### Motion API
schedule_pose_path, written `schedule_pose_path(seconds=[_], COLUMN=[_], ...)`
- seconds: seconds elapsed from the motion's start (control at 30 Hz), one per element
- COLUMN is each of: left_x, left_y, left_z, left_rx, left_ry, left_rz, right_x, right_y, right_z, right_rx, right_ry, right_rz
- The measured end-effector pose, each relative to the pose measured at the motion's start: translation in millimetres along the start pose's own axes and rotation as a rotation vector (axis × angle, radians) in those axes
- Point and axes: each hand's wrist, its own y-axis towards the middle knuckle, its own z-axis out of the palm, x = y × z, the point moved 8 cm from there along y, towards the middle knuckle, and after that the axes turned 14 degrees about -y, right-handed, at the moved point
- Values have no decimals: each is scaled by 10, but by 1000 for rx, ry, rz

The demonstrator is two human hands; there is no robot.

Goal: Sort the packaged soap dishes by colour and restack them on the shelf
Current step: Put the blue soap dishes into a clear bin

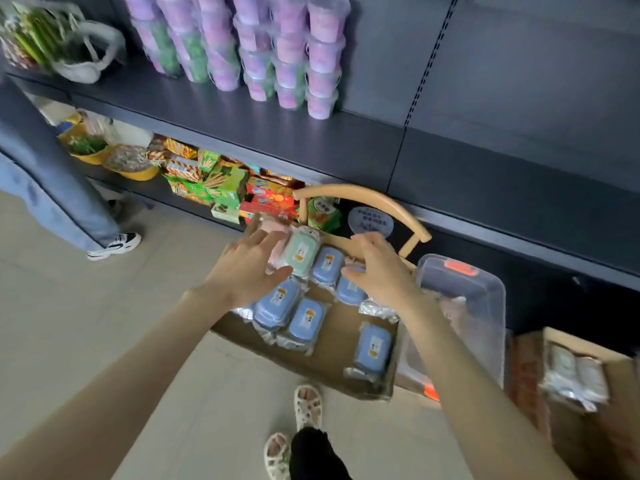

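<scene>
The bare left forearm [138, 362] and bare right forearm [474, 375] reach forward, converging. The left hand [247, 268] lies palm-down, fingers straight and spread. The right hand [381, 268] arches, fingers bent downward (tips hidden).

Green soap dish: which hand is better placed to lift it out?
Left. The left hand touches the green dish, thumb at its near edge; the right hand sits over blue dishes beside it.

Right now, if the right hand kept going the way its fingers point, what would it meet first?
Probably the blue dish just beyond its thumb, next to the green dish; how high the right hand hovers is unclear.
</scene>
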Motion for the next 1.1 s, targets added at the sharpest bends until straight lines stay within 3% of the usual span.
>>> schedule_pose_path(seconds=[0.43, 0.63, 1.1], left_x=[1541, 2117, 2775], left_y=[772, 906, 974], left_z=[1495, 2074, 2863], left_rx=[315, 363, 311], left_ry=[-206, -265, -316], left_rz=[-331, -498, -626], right_x=[-195, -321, -491], right_y=[815, 973, 875], right_z=[1899, 2737, 4068], right_rx=[367, 480, 463], right_ry=[272, 414, 660], right_rz=[219, 377, 868])
